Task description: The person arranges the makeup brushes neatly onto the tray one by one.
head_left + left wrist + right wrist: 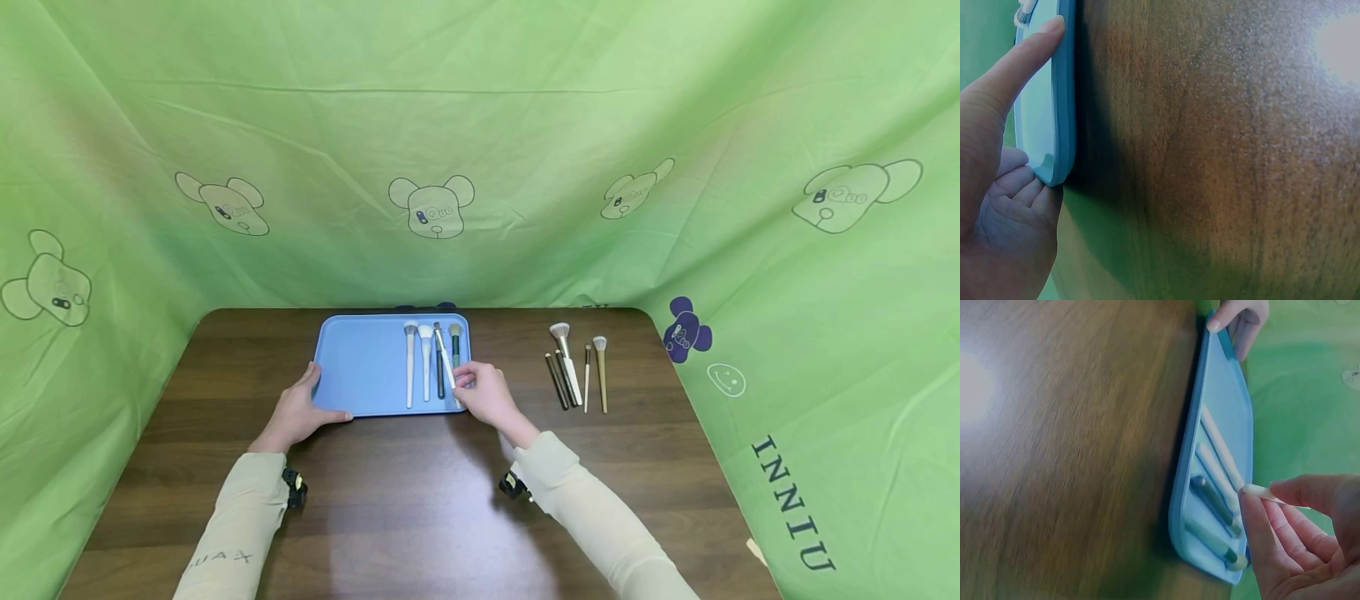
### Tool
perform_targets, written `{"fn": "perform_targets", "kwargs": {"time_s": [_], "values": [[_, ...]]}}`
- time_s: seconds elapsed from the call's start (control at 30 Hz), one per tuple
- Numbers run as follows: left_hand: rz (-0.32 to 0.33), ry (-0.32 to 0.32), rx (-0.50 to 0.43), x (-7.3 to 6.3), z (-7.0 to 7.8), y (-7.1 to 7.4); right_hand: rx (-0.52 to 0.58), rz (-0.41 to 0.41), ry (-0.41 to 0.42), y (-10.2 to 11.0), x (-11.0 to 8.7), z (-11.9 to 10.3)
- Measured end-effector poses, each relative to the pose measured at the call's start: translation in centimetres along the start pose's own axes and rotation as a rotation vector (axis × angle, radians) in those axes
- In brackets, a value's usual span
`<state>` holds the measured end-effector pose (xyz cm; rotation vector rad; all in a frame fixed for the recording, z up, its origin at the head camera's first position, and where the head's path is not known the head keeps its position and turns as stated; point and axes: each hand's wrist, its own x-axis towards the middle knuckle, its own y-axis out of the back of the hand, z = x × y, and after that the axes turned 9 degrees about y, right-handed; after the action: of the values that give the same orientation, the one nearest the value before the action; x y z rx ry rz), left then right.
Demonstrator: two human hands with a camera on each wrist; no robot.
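Note:
My left hand (297, 411) holds the near left corner of a blue tray (360, 358). In the left wrist view its thumb lies along the rim and the other fingers bend at the tray's end. Over the tray's right side my right hand (486, 393) pinches the end of a slim white-handled makeup brush (446, 358), which leans above the others. Beneath and beside it on the tray lie a white-handled brush (409, 367), a second white brush (426, 362), a dark-handled brush (440, 379) and a green-handled brush (455, 342), partly hidden by my hand.
Right of the tray, several more brushes lie on the brown wooden table (405, 500): a large white-handled one (572, 379), dark ones (557, 383), a thin one (587, 379) and a tan-handled one (602, 375). Green cloth (525, 267) hangs behind and at both sides.

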<state>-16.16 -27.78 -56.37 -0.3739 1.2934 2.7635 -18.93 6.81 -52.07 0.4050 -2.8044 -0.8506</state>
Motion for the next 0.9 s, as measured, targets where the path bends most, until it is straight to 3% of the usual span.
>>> {"fn": "perform_targets", "kwargs": {"time_s": [0.63, 0.9], "values": [[0.0, -0.006, 0.0, 0.0, 0.1, 0.1, 0.079, -0.053, -0.077, -4.1, 2.6, -3.2], [-0.007, 0.004, -0.002, 0.1, 0.0, 0.1, 0.028, -0.059, -0.242, -5.4, 4.8, -5.0]]}}
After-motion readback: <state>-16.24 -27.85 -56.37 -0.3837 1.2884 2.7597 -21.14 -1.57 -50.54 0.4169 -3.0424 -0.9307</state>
